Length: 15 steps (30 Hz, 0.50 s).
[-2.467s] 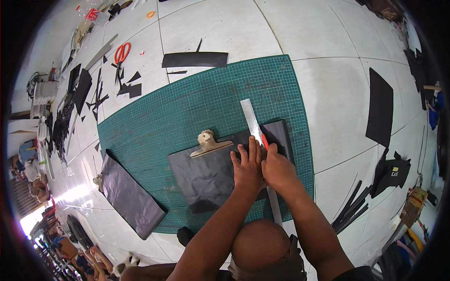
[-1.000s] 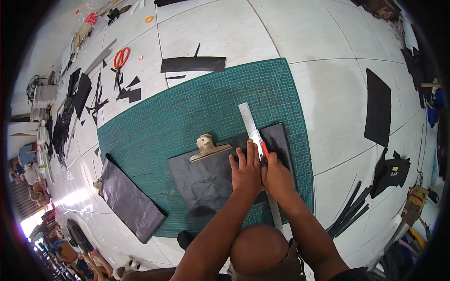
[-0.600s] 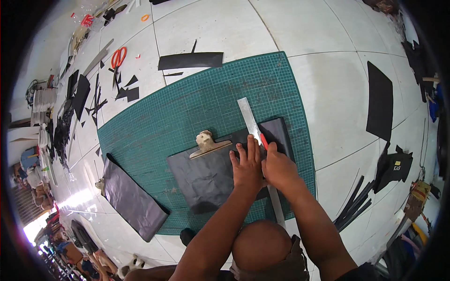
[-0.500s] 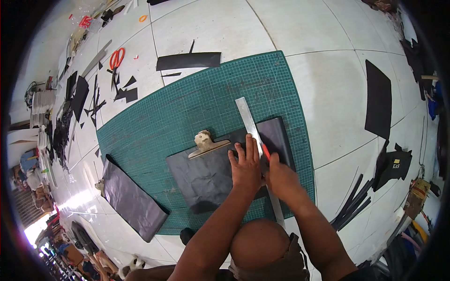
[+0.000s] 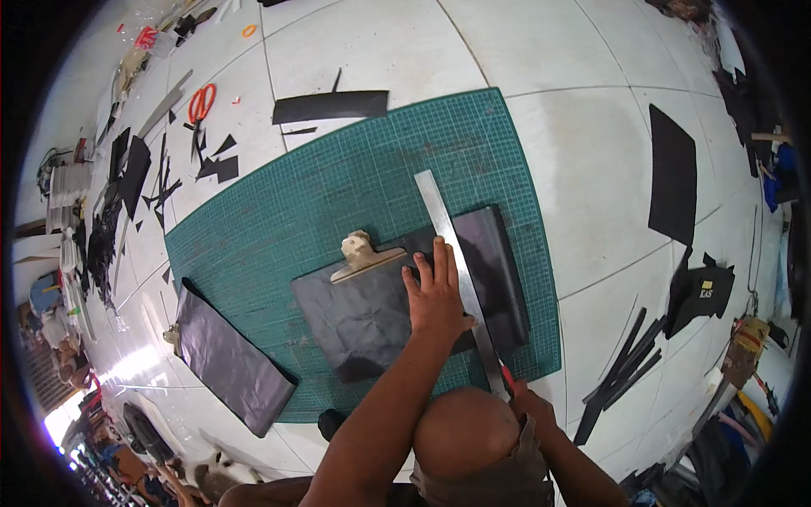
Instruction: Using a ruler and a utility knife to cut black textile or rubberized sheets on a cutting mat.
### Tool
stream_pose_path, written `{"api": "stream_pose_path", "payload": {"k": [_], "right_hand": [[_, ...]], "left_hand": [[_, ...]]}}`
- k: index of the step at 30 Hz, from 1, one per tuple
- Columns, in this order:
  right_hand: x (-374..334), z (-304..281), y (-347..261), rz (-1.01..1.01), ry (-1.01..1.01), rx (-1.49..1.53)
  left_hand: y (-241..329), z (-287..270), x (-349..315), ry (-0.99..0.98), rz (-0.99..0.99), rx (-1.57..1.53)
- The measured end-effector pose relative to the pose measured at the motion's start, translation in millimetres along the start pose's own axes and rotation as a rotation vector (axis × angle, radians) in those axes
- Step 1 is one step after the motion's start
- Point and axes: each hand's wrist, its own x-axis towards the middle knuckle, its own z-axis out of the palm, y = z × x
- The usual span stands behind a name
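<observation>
Left hand (image 5: pixel 437 304), fingers (image 5: pixel 440 260) spread, rested on steel ruler (image 5: pixel 434 200) and black sheet (image 5: pixel 355 325), atop green cutting mat (image 5: pixel 363 177); right hand (image 5: pixel 534 407) grasped red cutter (image 5: pixel 507 376) at the ruler's near end.

Grey-brown cloth (image 5: pixel 494 483) with a ragged edge borders a rounded bare knee (image 5: pixel 467 431); both forearms (image 5: pixel 372 414) are bare.
</observation>
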Motion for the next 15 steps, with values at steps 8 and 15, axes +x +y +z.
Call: {"api": "stream_pose_path", "payload": {"k": [8,15], "right_hand": [[7,-74,-83,-0.388,0.452,0.19],[93,-98,-151,-0.482,0.535,0.24]], "left_hand": [[1,1,-4,-0.005,0.028,-0.005],[4,48,9,0.345,-0.007,0.069]]}}
